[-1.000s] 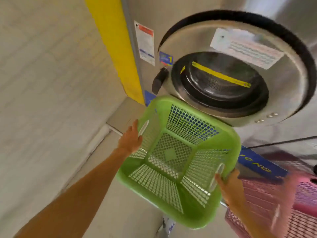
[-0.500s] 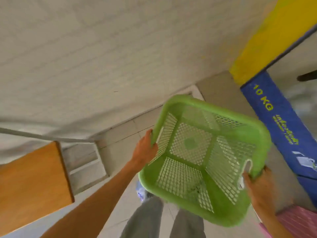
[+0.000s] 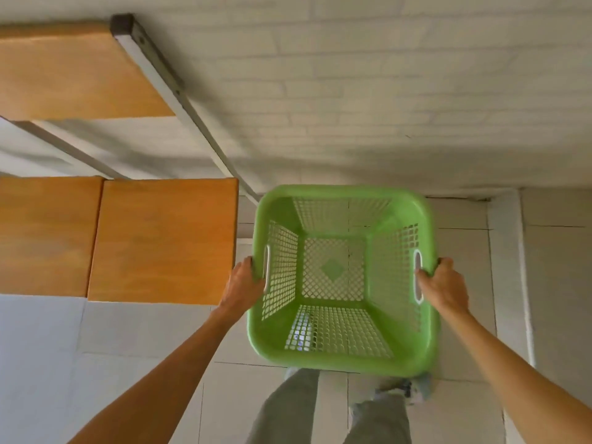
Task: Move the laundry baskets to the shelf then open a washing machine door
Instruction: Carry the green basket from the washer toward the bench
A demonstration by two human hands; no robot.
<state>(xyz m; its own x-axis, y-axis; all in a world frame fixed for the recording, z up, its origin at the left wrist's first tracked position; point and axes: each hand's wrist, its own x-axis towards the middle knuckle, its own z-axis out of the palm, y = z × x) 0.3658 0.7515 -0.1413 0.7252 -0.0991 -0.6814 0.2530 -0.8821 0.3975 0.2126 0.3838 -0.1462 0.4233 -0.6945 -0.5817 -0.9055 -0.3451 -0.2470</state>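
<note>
Gripping the green basket (image 3: pixel 344 280) (empty), left hand (image 3: pixel 242 288) and right hand (image 3: pixel 443 288) fingers clamp its handles beside the shelf (image 3: pixel 163 238).

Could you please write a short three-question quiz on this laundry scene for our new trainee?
1. True or false: the green basket has laundry in it.
2. Which hands hold the basket? A) left hand only B) right hand only C) both, one at each side handle
3. Fill in: the wooden shelf lies to the person's ____ of the basket.

Key
1. False: its mesh bottom shows bare, with the floor visible through it.
2. C: each hand has a grip on the rim by a handle slot.
3. Left: the basket hangs beside the shelf, over the tiled floor, not yet set on it.
</note>
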